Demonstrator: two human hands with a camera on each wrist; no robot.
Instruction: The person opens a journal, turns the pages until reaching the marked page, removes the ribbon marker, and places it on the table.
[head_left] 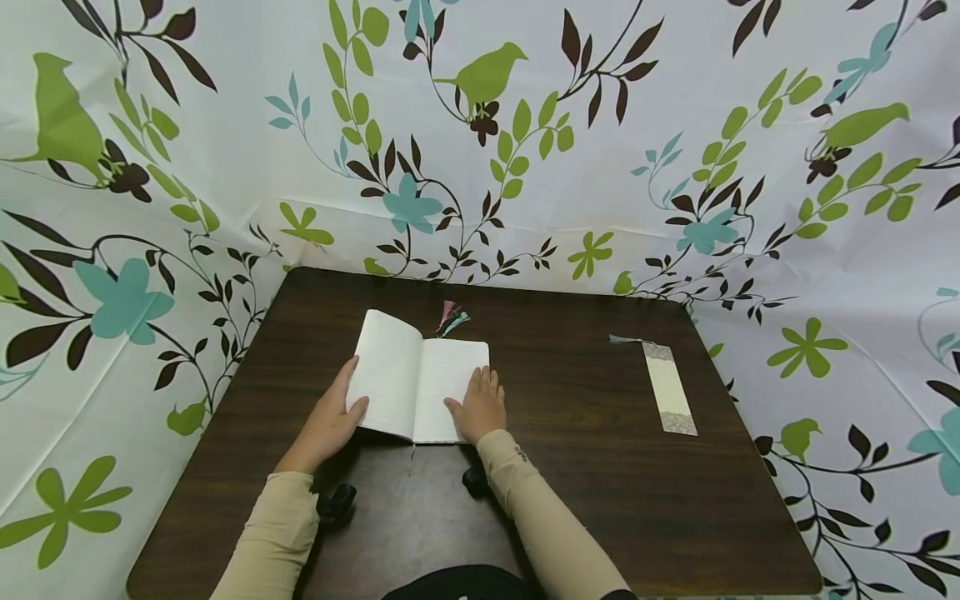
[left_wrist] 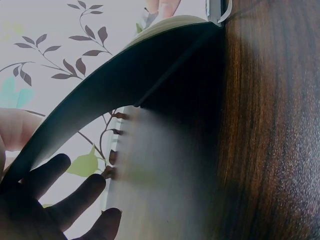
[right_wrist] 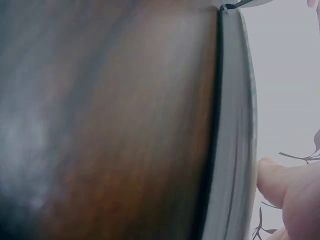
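An open notebook [head_left: 450,392] with lined, blank-looking pages lies on the dark wooden table. My left hand [head_left: 330,421] holds its left side, thumb over the page and fingers beneath the dark cover [left_wrist: 165,60]. That side is lifted off the table and bowed, as the left wrist view shows. On the right-hand page rests my right hand [head_left: 482,406], fingers extended; its thumb [right_wrist: 272,180] touches the page in the right wrist view. A pink tassel [head_left: 448,312] and a teal tassel [head_left: 455,323] stick out past the notebook's top edge; whatever they hang from is hidden.
A cream bookmark [head_left: 667,385] with patterned ends and a grey-blue tassel [head_left: 625,339] lies on the table [head_left: 585,483] at the right. Patterned cloth [head_left: 480,167] hangs behind and beside the table. A thin ribbon [head_left: 412,460] hangs below the notebook's spine.
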